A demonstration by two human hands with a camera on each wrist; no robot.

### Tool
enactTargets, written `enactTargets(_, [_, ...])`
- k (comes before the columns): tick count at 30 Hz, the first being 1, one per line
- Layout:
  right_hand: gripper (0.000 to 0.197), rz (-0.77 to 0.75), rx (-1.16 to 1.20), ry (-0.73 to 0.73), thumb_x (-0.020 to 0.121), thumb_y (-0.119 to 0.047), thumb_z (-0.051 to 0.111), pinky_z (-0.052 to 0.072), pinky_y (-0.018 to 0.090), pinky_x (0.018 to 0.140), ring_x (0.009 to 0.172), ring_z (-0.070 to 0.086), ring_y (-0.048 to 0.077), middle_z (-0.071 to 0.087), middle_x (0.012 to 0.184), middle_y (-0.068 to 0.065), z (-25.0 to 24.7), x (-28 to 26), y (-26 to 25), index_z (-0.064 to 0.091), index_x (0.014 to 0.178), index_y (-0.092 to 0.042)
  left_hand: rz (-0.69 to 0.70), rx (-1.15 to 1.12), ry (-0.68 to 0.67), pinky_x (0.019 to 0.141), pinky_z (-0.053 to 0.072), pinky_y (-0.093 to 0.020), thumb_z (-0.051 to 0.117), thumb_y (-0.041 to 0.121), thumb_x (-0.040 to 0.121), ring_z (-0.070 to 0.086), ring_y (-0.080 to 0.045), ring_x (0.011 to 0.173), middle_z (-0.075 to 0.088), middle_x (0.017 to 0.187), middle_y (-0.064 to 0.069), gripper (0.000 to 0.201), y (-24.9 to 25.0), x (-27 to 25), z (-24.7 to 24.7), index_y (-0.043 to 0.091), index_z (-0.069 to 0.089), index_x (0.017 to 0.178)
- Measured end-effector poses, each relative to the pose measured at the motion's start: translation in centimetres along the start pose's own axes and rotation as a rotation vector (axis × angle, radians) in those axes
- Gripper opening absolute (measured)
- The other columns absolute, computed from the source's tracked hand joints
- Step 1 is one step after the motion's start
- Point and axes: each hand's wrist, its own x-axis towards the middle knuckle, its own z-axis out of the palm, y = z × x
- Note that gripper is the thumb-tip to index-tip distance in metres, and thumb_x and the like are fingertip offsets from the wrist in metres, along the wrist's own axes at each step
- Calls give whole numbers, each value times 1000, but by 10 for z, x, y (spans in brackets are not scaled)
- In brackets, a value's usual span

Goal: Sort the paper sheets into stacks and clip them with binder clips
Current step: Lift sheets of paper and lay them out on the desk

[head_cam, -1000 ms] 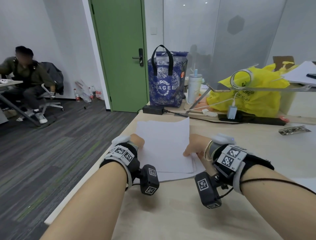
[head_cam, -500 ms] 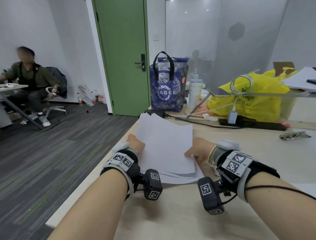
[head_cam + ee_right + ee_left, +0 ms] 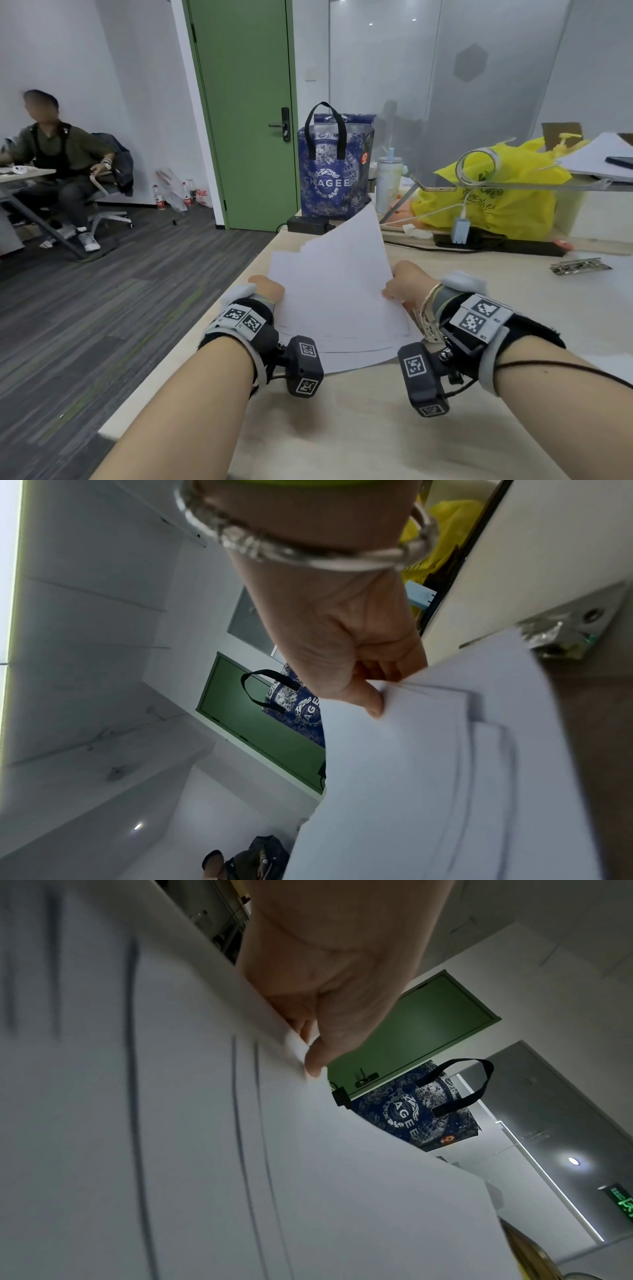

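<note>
Both side edges of paper sheets [image 3: 337, 284] held, far end raised off table [image 3: 376, 428]. Left hand [image 3: 329, 988]: edge pinched by thumb. Right hand [image 3: 346, 642]: fanned edges gripped. Misaligned sheets likely slipped apart if grip loosened.

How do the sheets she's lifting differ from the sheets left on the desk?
The lifted sheets tilt up off the desk, far corner raised; the sheets left on the desk lie flat. The lifted sheets are pinched by the left hand and right hand; the desk sheets are unheld. Both are white, fanned, unclipped.
</note>
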Motion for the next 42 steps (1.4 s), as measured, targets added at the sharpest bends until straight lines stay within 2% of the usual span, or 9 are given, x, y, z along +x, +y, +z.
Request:
enactTargets(3, [8,-4,12,59,88,-5,47,37,28,73,89,49,24,50,85,9,-9,-1,7,52,83,-3,54,26,-18,113,28,-27,26,24,104,36,-29,139,33,152,-17,49,1,1,1,-5,32,143])
enactTargets(6, [20,-39,70,91,87,-5,45,39,28,74,90,50,23,59,101,15,-25,-5,13,59,99,2,101,-56,-7,102,37,-28,34,25,102,50,-26,123,46,143,-15,37,14,-11,-1,-3,54,116])
enactTargets(9, [30,-88,139,137,86,-3,46,49,35,86,101,58,29,63,111,12,-45,-12,20,61,111,1,50,-271,45,110,32,-36,49,35,96,37,-32,136,35,148,-22,61,27,-16,5,-3,35,140])
enactTargets(14, [18,-122,335,202,90,1,46,47,28,74,92,55,22,59,83,-1,-77,-37,33,56,93,-12,222,-567,-52,87,49,-38,55,54,87,55,-34,115,55,127,-22,79,54,-20,17,-11,44,131])
enactTargets(18, [26,-118,386,259,90,-1,48,50,39,89,95,59,27,62,109,11,-98,-50,52,57,115,-2,320,-768,-159,63,44,-28,60,44,88,51,-23,77,47,72,-3,49,78,-47,22,-1,59,107])
enactTargets(21, [32,-112,424,279,91,-1,47,49,36,87,97,57,25,59,111,10,-111,-60,69,52,123,-2,388,-909,-199,53,40,-24,62,29,91,52,-16,65,53,75,-3,18,94,-68,25,12,55,87])
enactTargets(28, [38,-27,493,317,89,1,52,51,37,83,101,57,26,59,117,11,-131,-76,112,47,127,-2,588,-1048,-251,87,51,-39,62,-5,86,58,-26,103,60,124,-18,41,127,-103,31,-3,50,125])
enactTargets(36, [36,-65,543,469,83,3,50,46,32,72,95,56,26,61,111,16,-165,-97,119,46,116,-10,726,-980,13,101,46,-43,60,-3,84,56,-28,115,56,125,-18,44,171,-141,35,0,45,125])
enactTargets(42, [50,-206,582,591,82,9,45,48,40,98,111,58,24,61,122,9,-193,-114,108,46,129,-8,795,-1073,-29,102,47,-39,55,-1,89,57,-21,107,59,119,-13,35,186,-159,41,5,46,122])
